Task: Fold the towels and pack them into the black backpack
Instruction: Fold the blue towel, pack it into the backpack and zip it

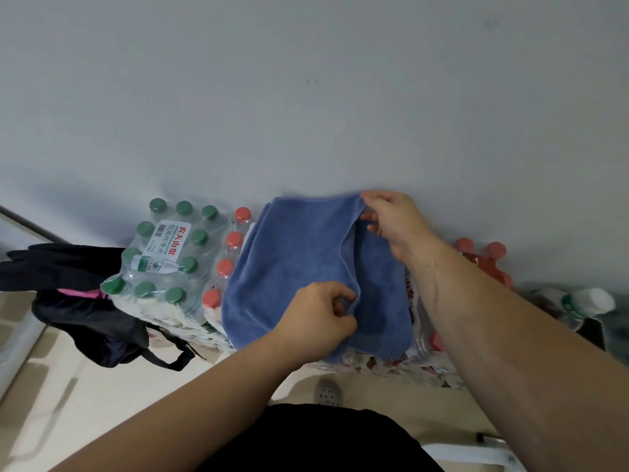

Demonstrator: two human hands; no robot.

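Note:
A blue towel lies spread over shrink-wrapped packs of water bottles against the wall, with its right part doubled over. My left hand pinches the folded edge near the towel's front. My right hand pinches the same edge at the far corner by the wall. The black backpack, with a pink trim, slumps on the floor to the left of the bottle packs, its straps trailing toward me.
A pack of green-capped bottles stands left of the towel, and red-capped bottles sit under and right of it. A loose white-capped bottle lies at the far right. The pale floor stretches in front.

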